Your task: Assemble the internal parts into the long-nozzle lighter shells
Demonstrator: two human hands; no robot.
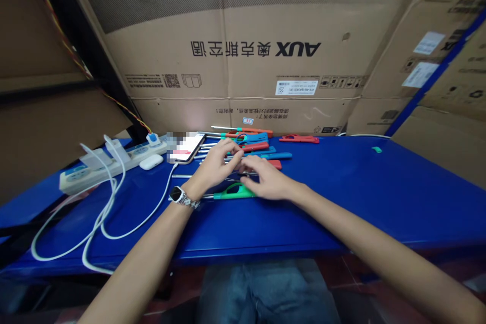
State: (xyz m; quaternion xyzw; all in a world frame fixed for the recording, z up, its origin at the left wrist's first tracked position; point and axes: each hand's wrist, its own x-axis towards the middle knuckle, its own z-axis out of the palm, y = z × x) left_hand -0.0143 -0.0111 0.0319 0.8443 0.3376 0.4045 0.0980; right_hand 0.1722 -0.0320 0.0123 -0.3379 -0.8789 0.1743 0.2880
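Observation:
Several long-nosed lighters lie side by side on the blue table, beyond and under my hands. Among them are a blue lighter and an orange lighter at the back. My left hand, wearing a watch at the wrist, has its fingers bent in over the row. Against its fingertips comes my right hand, thumb and fingers curled around something small and partly hidden. Below them lies a green lighter, its grip end covered by my right hand. A thin metal tube sticks out left of my left wrist.
A phone on a white cable lies left of the lighters, beside a white earbud case and a power strip. A red lighter casing and a green scrap lie to the right. Cardboard walls the back.

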